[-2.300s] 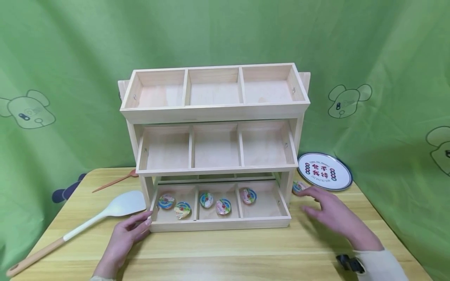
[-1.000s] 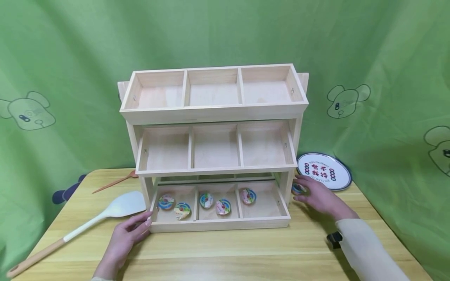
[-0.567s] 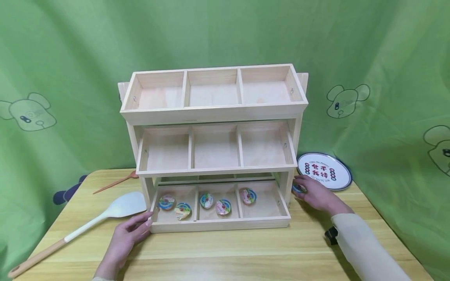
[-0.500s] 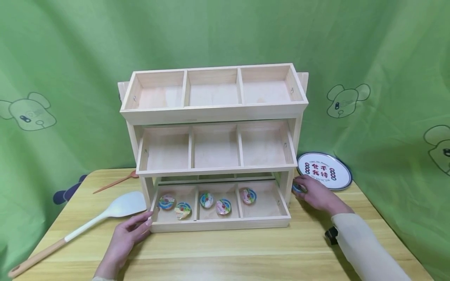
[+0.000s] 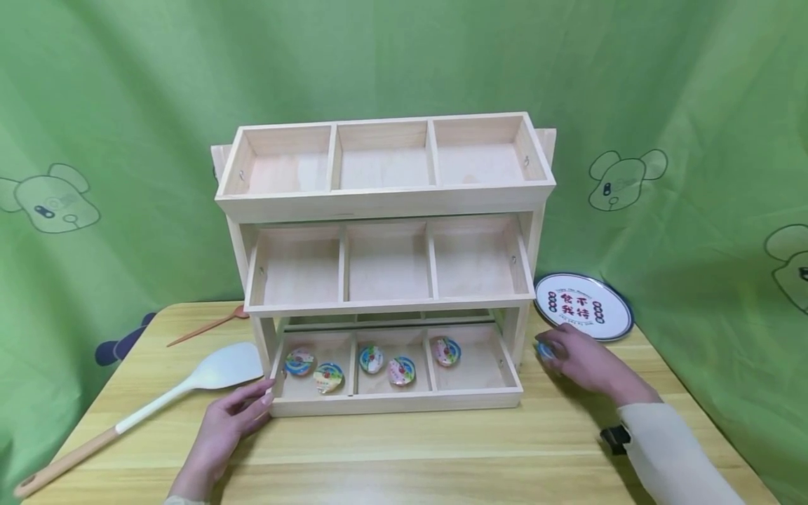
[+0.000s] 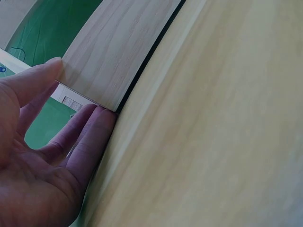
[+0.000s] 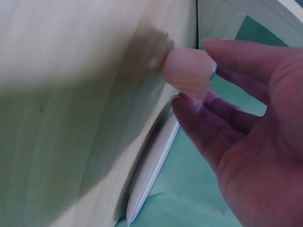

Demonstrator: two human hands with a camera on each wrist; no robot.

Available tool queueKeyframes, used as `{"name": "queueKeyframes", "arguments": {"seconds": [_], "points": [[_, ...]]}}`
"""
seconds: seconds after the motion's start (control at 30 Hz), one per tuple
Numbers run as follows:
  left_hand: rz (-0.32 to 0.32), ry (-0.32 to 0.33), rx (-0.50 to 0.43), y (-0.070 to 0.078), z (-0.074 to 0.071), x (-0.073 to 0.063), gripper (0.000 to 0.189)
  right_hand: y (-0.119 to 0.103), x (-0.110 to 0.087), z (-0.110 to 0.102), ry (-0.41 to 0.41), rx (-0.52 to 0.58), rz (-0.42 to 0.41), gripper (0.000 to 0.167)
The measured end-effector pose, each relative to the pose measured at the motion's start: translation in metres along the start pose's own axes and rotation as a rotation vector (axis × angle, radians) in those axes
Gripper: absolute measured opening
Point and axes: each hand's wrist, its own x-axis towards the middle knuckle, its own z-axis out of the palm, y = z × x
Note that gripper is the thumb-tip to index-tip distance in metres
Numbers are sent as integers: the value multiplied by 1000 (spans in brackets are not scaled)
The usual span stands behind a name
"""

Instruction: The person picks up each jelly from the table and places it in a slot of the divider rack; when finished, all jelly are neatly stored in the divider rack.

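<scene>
A pale three-tier wooden shelf (image 5: 385, 203) stands on the table. My left hand (image 5: 226, 428) holds the left front corner of its bottom tray (image 5: 398, 402); in the left wrist view the thumb and fingers (image 6: 92, 137) lie about that corner. To the right of the shelf, my right hand (image 5: 583, 361) pinches a small jelly cup (image 7: 189, 71) between thumb and fingers. The cup's clear pinkish body faces the right wrist camera. Several jelly cups with printed lids lie in the bottom tray: two in the left compartment, two in the middle, one (image 5: 447, 351) in the right.
An oval white plate (image 5: 583, 307) with a blue rim and red characters lies behind my right hand. At the left are a white spatula (image 5: 217, 368) with a wooden handle and a small reddish-brown spoon (image 5: 208, 326). A green curtain (image 5: 379, 56) hangs behind.
My right hand reached to the jelly cup beside the shelf, took hold of it, and has moved it a little to the right, away from the shelf. The left hand stayed put.
</scene>
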Motion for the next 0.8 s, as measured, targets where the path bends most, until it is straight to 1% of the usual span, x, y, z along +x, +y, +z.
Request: {"name": "queueKeyframes", "arguments": {"seconds": [0.13, 0.23, 0.37, 0.6, 0.8], "points": [[-13, -3, -3, 0, 0, 0, 46, -2, -11, -3, 8, 12, -6, 42], [-20, -2, 0, 1, 0, 0, 46, -3, -20, -5, 8, 24, 5, 42], [-25, -5, 4, 2, 0, 0, 46, -4, -29, -8, 8, 16, 4, 43], [-8, -15, -10, 2, 0, 1, 46, -5, -41, -10, 24, -15, -26, 42], [12, -15, -16, 0, 0, 1, 45, -11, -53, -11, 8, -3, 1, 43]]}}
